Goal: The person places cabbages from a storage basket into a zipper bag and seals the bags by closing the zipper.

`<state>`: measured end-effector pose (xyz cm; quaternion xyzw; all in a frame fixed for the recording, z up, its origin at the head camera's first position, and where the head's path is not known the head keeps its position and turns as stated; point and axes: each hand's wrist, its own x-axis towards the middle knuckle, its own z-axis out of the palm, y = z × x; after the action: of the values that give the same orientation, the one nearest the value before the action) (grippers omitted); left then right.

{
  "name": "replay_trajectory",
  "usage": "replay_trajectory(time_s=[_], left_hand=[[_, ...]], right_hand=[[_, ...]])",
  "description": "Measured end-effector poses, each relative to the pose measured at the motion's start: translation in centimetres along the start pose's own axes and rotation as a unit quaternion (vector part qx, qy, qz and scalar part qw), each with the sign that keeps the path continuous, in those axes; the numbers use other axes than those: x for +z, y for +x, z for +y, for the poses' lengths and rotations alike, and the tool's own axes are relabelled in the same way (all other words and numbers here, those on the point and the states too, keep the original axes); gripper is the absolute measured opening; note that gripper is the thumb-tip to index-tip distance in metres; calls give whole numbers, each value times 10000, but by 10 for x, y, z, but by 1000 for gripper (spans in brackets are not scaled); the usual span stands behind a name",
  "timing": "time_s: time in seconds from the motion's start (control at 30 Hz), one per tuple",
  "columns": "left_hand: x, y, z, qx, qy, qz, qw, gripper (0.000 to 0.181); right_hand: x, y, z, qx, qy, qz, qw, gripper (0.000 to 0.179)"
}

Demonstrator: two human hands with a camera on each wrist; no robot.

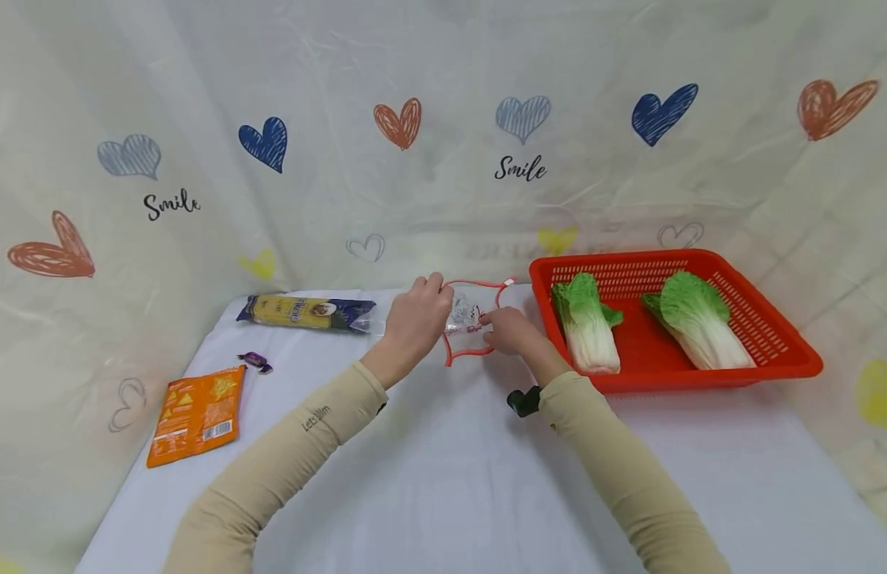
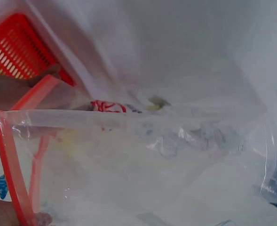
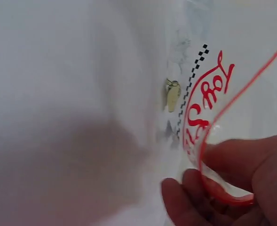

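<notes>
A clear plastic bag [image 1: 463, 301] with a red rim and printed red lettering is spread between my two hands over the table. My left hand [image 1: 418, 315] pinches the rim on the left; its thumb shows at the red edge [image 2: 9, 160] in the left wrist view. On the right, my right hand [image 1: 511, 329] pinches the opposite side of the rim, thumb against curled fingers in the right wrist view [image 3: 232, 179]. The mouth of the bag stands apart between the hands. Red letters [image 3: 211, 101] and a small checkered strip show on its side.
A red basket [image 1: 673, 381] at the right holds two Chinese cabbages [image 1: 590, 339]. At the left lie a navy and yellow packet [image 1: 293, 311], a purple wrapped candy [image 1: 255, 361] and an orange pouch [image 1: 198, 414]. Something dark green [image 1: 522, 401] shows beside the right wrist.
</notes>
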<state>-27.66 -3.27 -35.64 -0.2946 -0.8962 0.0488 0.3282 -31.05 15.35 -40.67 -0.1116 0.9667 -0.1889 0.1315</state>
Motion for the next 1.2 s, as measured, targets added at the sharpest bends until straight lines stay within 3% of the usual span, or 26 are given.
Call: replay_trajectory(time_s=[0.07, 0.13, 0.27, 0.43, 0.6, 0.73, 0.87, 1.0, 1.2], left_hand=[[4, 0, -4, -228, -385, -513, 9977, 10], [4, 4, -10, -414, -883, -759, 9923, 17], [6, 15, -29, -824, -2044, -812, 9720, 30], [15, 17, -47, -1314, -3361, -1132, 9257, 30], [21, 11, -48, -1585, -4356, -1606, 8714, 30], [20, 9, -45, -1802, -4883, -1697, 8369, 29], [19, 7, -43, -1937, -5124, -1773, 8176, 29], [21, 5, -43, -1979, -5308, -1823, 8036, 29], [24, 4, -42, -1926, -5364, -1765, 8025, 29]], right_hand=[[3, 1, 1, -148, 144, 122, 9997, 40], [5, 2, 3, -347, 215, 548, 9977, 35], [5, 3, 9, -334, 280, 1128, 9927, 30], [0, 1, 12, -202, 207, 1012, 9944, 31], [-21, -16, 5, -585, 361, 571, 9960, 38], [-46, -34, 14, -659, 1339, 279, 9884, 43], [-69, -44, 41, -611, 2602, 388, 9628, 47], [-88, -50, 75, -362, 3333, 611, 9401, 51], [-97, -58, 124, 442, 3640, 727, 9275, 58]])
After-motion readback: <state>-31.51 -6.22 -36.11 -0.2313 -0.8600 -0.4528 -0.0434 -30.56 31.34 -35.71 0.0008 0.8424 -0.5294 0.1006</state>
